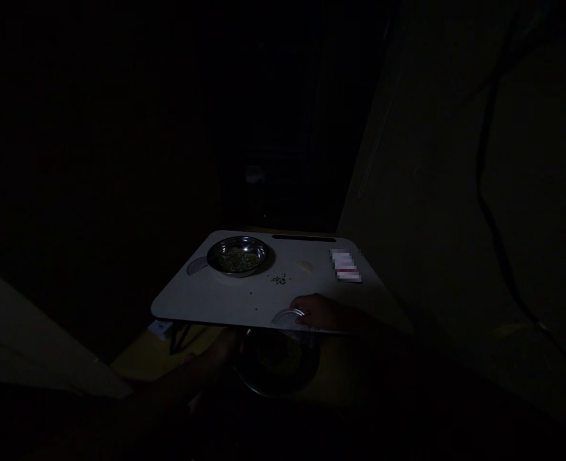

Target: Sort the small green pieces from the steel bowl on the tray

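The view is very dark. My right hand (317,310) is at the near edge of the white table (216,298), its fingers closed on a clear, half-round plastic protractor (285,316). Just below that edge a larger metal bowl (258,387) holds small greenish grains. My left hand (228,344) is at this bowl's left rim and seems to grip it, though its fingers are in deep shadow. A small heap of green grains (280,279) lies on the tabletop, with a few strays nearer me. Behind it on the left stands a shiny steel bowl (237,273) with more grains inside.
Another clear half-round piece (195,266) lies partly behind the steel bowl. A blurred white card or phone (345,266) lies at the table's right. A dark slot (304,238) runs along the far edge. A cable (485,205) hangs down the right wall.
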Available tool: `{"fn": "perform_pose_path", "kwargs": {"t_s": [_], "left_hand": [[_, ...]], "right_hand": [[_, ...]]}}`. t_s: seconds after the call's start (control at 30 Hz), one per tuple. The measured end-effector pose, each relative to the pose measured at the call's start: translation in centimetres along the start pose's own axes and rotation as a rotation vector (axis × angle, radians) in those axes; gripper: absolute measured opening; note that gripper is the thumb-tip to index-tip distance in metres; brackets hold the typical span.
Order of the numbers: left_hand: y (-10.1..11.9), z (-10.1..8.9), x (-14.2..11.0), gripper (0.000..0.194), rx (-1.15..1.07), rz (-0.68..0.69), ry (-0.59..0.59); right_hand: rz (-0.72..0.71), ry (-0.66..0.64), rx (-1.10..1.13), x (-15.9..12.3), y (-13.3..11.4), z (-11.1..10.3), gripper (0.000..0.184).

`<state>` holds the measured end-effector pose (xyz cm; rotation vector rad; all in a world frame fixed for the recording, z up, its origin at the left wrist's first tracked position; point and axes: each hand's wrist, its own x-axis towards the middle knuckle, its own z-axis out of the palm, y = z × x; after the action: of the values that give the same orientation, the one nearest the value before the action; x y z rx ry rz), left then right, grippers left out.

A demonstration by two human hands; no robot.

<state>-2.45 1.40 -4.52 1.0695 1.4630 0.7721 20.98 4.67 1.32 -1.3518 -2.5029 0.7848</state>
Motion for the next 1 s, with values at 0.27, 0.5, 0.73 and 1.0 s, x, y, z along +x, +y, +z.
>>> {"fn": "perform_pose_path", "kwargs": {"t_s": [0.27,0.5,0.73,1.0], "left_hand": [[0.9,-0.3,-0.9,0.017,0.01,-0.001,-0.004],[0.6,-1.5,-1.1,0.009,-0.028,-0.009,-0.027],[-0.5,-2.4,0.0,0.01,-0.022,-0.035,-0.014],[-1.2,-2.8,1.0,0.008,-0.054,-0.048,0.002]], "right_hand": [[0.002,0.128,0.029,1.8,0.6,0.1,0.028],[0.114,0.296,-0.101,4.6,2.1,-0.3,0.032],[0.121,0.287,-0.158,7.1,1.8,-0.2,0.03],[0.114,0.311,-0.077,9.5,0.4,0.5,0.03]]}}
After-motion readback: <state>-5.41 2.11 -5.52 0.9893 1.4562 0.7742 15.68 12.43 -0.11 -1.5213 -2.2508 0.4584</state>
